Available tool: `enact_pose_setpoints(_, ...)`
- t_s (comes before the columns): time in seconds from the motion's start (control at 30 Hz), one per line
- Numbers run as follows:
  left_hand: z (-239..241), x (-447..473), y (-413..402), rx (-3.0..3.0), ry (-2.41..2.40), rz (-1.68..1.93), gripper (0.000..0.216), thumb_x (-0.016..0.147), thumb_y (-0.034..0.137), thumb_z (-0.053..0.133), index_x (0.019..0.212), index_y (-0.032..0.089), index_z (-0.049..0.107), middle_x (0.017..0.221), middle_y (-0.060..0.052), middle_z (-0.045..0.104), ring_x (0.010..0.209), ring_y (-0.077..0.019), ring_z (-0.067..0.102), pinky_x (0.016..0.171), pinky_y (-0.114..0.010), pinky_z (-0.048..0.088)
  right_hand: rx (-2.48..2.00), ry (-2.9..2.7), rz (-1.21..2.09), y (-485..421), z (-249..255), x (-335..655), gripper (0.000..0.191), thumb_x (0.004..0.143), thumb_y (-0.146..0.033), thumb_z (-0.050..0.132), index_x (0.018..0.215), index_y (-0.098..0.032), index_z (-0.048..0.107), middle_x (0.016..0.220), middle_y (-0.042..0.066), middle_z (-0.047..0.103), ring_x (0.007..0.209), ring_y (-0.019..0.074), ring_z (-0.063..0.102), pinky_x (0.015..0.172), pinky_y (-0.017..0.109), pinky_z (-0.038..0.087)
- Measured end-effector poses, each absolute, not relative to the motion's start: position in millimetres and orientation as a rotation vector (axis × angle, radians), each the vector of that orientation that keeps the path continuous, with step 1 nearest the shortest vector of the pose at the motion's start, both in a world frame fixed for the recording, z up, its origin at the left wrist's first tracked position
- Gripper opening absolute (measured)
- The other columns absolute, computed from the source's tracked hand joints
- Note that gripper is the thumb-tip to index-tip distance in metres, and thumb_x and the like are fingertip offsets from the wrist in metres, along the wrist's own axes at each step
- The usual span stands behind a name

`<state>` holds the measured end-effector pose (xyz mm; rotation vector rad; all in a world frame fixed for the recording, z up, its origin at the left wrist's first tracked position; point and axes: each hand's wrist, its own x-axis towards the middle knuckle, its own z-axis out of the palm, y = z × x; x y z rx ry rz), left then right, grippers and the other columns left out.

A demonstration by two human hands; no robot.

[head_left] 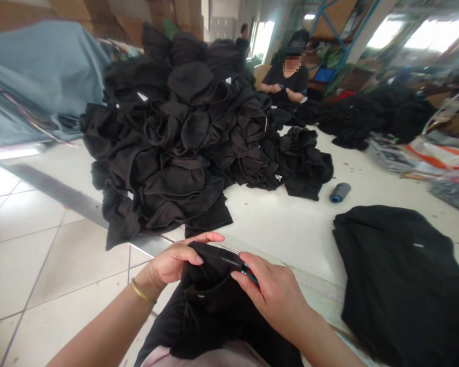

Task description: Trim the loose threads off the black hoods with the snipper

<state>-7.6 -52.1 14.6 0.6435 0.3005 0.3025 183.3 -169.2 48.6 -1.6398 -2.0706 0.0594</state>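
A black garment (210, 300) lies over my lap at the bottom middle. My left hand (176, 260) pinches its upper edge, thumb and fingers closed on the cloth; a thin gold bangle sits on that wrist. My right hand (271, 290) is closed on a small blue-handled thread snipper (240, 266), whose metal tip rests against the garment's edge. Both hands are close together over the same fold.
A large heap of black garments (183, 137) fills the floor ahead. A flat black stack (398, 275) lies to the right. A blue thread spool (340, 192) lies on the white floor. Another person (288, 76) sits behind the heap. Grey-blue cloth (38, 76) is at far left.
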Motion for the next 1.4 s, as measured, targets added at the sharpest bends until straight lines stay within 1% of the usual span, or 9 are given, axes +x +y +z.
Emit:
enact_pose_setpoints(0.17, 14.7, -5.2, -52.3, 0.645, 0.314, 0.297, 0.053, 0.062, 0.003, 0.050, 0.113, 0.017, 0.053, 0.104, -0.009, 0.066, 0.088, -0.0200, 0.063, 0.078, -0.027, 0.046, -1.650, -2.074, 0.076, -169.8, 47.4, 184.0, 0.025, 0.091, -0.031, 0.038, 0.096, -0.015, 0.057, 0.085, 0.009, 0.069, 0.067, 0.0179, 0.066, 0.057, 0.025, 0.049)
enact_pose_setpoints(0.33, 15.6, -3.4, -53.5, 0.643, 0.354, 0.283, 0.053, 0.059, 0.003, 0.052, 0.110, 0.018, 0.055, 0.099, -0.006, 0.066, 0.083, -0.0181, 0.064, 0.073, -0.024, 0.047, -1.632, -2.052, 0.126, -169.9, 41.9, 186.1, 0.023, 0.090, -0.027, 0.039, 0.095, -0.017, 0.059, 0.086, 0.008, 0.069, 0.071, 0.0160, 0.066, 0.061, 0.023, 0.049)
enact_pose_setpoints(0.47, 15.5, -3.5, -53.8, 0.642, 0.373, 0.281, 0.052, 0.059, 0.004, 0.053, 0.109, 0.018, 0.055, 0.096, -0.006, 0.067, 0.081, -0.0179, 0.064, 0.070, -0.023, 0.047, -1.615, -1.998, 0.190, -171.1, 41.8, 190.0, 0.022, 0.089, -0.030, 0.041, 0.098, -0.017, 0.057, 0.089, 0.007, 0.069, 0.076, 0.0174, 0.066, 0.064, 0.025, 0.050)
enact_pose_setpoints(0.57, 15.9, -3.4, -53.8, 0.658, 0.387, 0.277, 0.052, 0.060, 0.003, 0.054, 0.109, 0.018, 0.055, 0.094, -0.006, 0.067, 0.078, -0.0167, 0.063, 0.069, -0.023, 0.047, -1.686, -1.992, 0.275, -172.7, 45.5, 193.2, 0.023, 0.087, -0.032, 0.044, 0.101, -0.018, 0.055, 0.088, 0.005, 0.069, 0.073, 0.0188, 0.066, 0.062, 0.027, 0.050)
enact_pose_setpoints(0.63, 16.6, -2.8, -53.9, 0.677, 0.391, 0.278, 0.051, 0.061, 0.003, 0.054, 0.109, 0.018, 0.055, 0.096, -0.006, 0.066, 0.081, -0.0172, 0.063, 0.071, -0.024, 0.046, -1.741, -2.014, 0.307, -173.5, 47.7, 194.2, 0.022, 0.086, -0.031, 0.046, 0.101, -0.018, 0.054, 0.085, 0.004, 0.069, 0.069, 0.0192, 0.066, 0.059, 0.028, 0.049)
enact_pose_setpoints(0.73, 18.2, -1.3, -54.4, 0.708, 0.392, 0.279, 0.050, 0.060, 0.002, 0.054, 0.108, 0.017, 0.056, 0.100, -0.006, 0.063, 0.085, -0.0181, 0.061, 0.073, -0.024, 0.045, -1.758, -2.053, 0.258, -173.1, 49.4, 193.9, 0.020, 0.085, -0.030, 0.048, 0.098, -0.017, 0.055, 0.081, 0.004, 0.069, 0.065, 0.0195, 0.066, 0.055, 0.027, 0.047)
enact_pose_setpoints(0.9, 19.7, 0.1, -55.6, 0.735, 0.387, 0.279, 0.050, 0.061, 0.003, 0.055, 0.109, 0.017, 0.056, 0.098, -0.006, 0.063, 0.083, -0.0181, 0.061, 0.072, -0.024, 0.045, -1.706, -2.141, 0.103, -168.6, 53.0, 191.3, 0.020, 0.086, -0.031, 0.045, 0.094, -0.017, 0.056, 0.077, 0.005, 0.070, 0.058, 0.0177, 0.065, 0.050, 0.025, 0.044)
enact_pose_setpoints(1.1, 16.9, -0.5, -57.1, 0.699, 0.370, 0.292, 0.053, 0.063, 0.002, 0.051, 0.114, 0.018, 0.052, 0.097, -0.007, 0.066, 0.082, -0.0182, 0.063, 0.074, -0.026, 0.046, -1.624, -2.168, -0.010, -166.4, 54.0, 189.3, 0.025, 0.090, -0.033, 0.038, 0.093, -0.015, 0.056, 0.077, 0.006, 0.069, 0.059, 0.0175, 0.065, 0.050, 0.024, 0.044)
enact_pose_setpoints(1.4, 17.8, 6.2, -58.1, 0.745, 0.367, 0.278, 0.055, 0.061, 0.001, 0.052, 0.113, 0.016, 0.052, 0.093, -0.009, 0.067, 0.077, -0.0174, 0.063, 0.069, -0.024, 0.046, -1.603, -2.165, -0.046, -166.7, 53.1, 188.7, 0.027, 0.092, -0.032, 0.035, 0.089, -0.015, 0.055, 0.074, 0.006, 0.068, 0.056, 0.0163, 0.064, 0.048, 0.024, 0.042)
